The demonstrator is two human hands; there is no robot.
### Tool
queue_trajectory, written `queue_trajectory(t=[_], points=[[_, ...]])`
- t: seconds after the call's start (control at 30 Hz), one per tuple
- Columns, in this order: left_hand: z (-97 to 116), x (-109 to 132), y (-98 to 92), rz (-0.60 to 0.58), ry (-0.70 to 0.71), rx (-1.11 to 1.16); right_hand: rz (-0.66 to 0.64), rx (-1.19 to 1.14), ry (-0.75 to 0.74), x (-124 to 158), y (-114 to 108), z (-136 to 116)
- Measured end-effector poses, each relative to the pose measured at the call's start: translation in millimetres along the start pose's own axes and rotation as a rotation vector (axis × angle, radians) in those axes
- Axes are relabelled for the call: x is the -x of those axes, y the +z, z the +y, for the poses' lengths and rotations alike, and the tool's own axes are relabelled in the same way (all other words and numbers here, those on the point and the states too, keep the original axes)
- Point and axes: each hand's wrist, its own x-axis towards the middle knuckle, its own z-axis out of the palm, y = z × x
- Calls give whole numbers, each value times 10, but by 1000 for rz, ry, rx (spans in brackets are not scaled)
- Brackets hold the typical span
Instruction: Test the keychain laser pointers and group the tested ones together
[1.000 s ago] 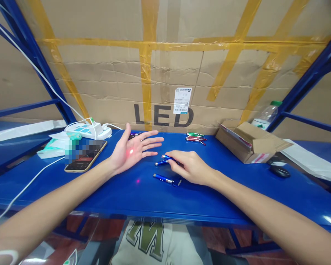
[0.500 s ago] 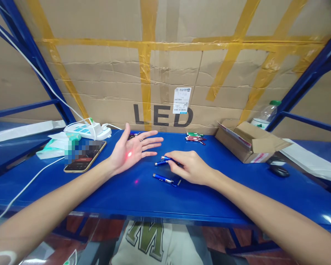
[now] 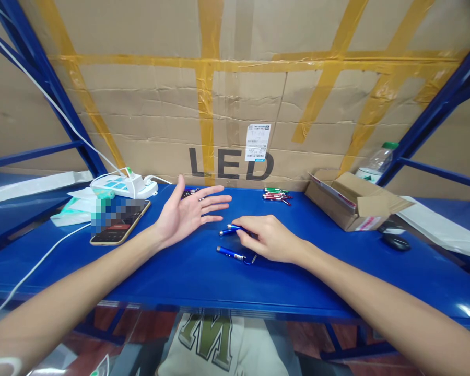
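My left hand (image 3: 188, 214) is held palm up just above the blue table (image 3: 203, 282), fingers spread, with nothing in it. My right hand (image 3: 268, 237) is closed on a small blue laser pointer (image 3: 235, 227) whose tip aims toward the left palm. A second blue pointer (image 3: 226, 232) lies right beside it. A third blue pointer with a key clip (image 3: 235, 255) lies on the table in front of my right hand.
A phone (image 3: 119, 222) and a white power strip (image 3: 123, 185) lie at the left with cables. More small pointers (image 3: 277, 195) lie by the cardboard wall. An open cardboard box (image 3: 352, 201), a bottle (image 3: 378, 162) and a mouse (image 3: 395, 242) are at the right.
The red light spot on my left palm and its red reflection on the table have gone out. Both hands have stayed in place.
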Motion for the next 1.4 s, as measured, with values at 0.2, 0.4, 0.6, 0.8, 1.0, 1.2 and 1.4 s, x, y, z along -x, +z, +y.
queue_trajectory(t=[0.2, 0.4, 0.6, 0.8, 1.0, 1.2, 1.4], points=[[-9, 0, 9, -5, 0, 11, -24, -6, 1, -2, -13, -5], [-11, -4, -20, -20, -10, 16, -137, -7, -11, -7, -15, -7], [-2, -2, -10, -5, -11, 1, -223, 14, -60, -5, 6, -4], [6, 2, 8, 4, -19, -14, -267, 53, -122, 0, 29, 17], [2, 0, 18, 21, -20, -15, -235, 16, -136, -11, 26, 9], [6, -1, 10, 17, -25, -5, -169, 59, -43, -17, 28, 27], [10, -2, 3, 17, -29, -12, -227, 54, 23, 4, 47, 110]])
